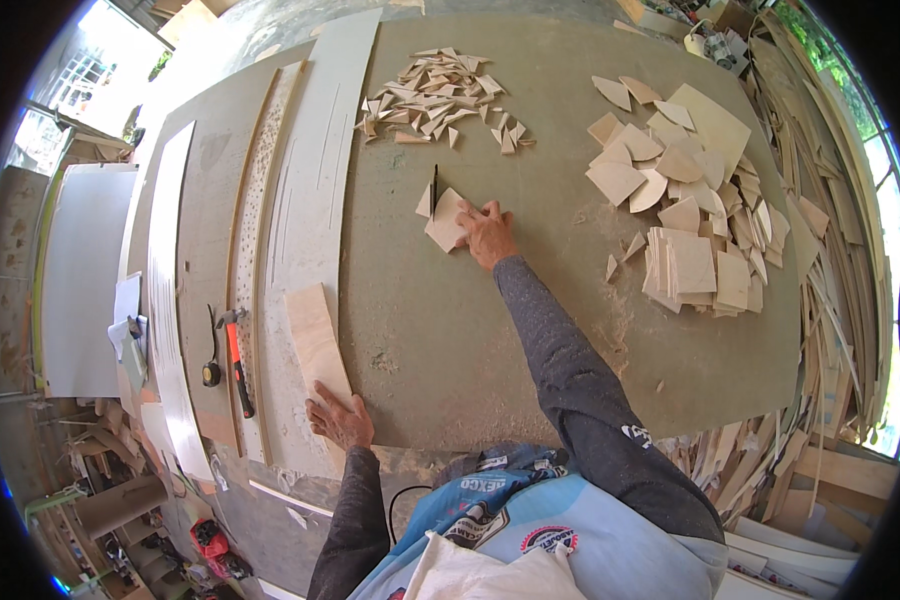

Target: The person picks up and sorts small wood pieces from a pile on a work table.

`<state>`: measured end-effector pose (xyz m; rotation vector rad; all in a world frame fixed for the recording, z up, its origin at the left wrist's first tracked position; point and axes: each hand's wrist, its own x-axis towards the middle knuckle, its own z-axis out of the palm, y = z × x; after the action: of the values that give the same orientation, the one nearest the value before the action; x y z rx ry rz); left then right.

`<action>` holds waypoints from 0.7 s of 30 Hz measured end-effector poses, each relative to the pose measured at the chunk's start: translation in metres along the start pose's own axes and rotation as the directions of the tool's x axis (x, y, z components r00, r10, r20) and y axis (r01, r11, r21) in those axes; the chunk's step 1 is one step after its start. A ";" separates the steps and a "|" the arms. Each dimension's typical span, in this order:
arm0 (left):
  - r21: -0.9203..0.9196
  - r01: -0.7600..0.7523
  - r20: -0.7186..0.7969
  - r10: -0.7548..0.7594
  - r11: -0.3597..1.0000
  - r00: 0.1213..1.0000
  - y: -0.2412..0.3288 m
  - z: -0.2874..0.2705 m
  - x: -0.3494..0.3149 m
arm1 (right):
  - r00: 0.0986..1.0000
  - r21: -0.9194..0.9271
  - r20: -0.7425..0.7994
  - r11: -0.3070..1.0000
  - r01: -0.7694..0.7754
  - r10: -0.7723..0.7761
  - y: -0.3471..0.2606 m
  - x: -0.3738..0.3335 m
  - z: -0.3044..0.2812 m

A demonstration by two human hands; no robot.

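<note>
While right hand (487, 232) presses flat on pale plywood offcut (448, 222), left hand (338, 418) spread on curved strip (317, 343)

Pale tan plywood pieces (448, 220) on grey-green table (530, 330). Hammer (236, 362) has orange handle with black grip. Sleeves (560, 350) speckled dark grey.

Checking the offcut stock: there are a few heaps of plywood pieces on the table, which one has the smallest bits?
The far heap of slivers, at the table's far edge beyond the right hand. Its pieces are thin, narrow scraps; the right-side pile holds much broader pieces.
</note>
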<state>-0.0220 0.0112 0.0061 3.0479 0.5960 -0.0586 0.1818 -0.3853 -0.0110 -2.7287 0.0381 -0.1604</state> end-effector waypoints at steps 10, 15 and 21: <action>-0.009 0.008 0.010 -0.008 1.000 1.000 0.001 -0.001 0.000 | 1.000 -0.033 0.010 0.999 -0.002 0.002 -0.001 0.003 -0.001; -0.014 -0.014 -0.009 0.014 1.000 1.000 -0.002 0.001 0.000 | 1.000 -0.022 -0.010 1.000 -0.005 0.005 0.000 0.005 0.002; -0.015 -0.014 -0.011 0.014 1.000 1.000 -0.001 0.000 0.000 | 1.000 -0.002 -0.003 1.000 -0.006 0.006 0.002 0.007 0.001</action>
<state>-0.0221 0.0118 0.0059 3.0391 0.5724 -0.0365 0.1885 -0.3869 -0.0117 -2.7296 0.0472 -0.1636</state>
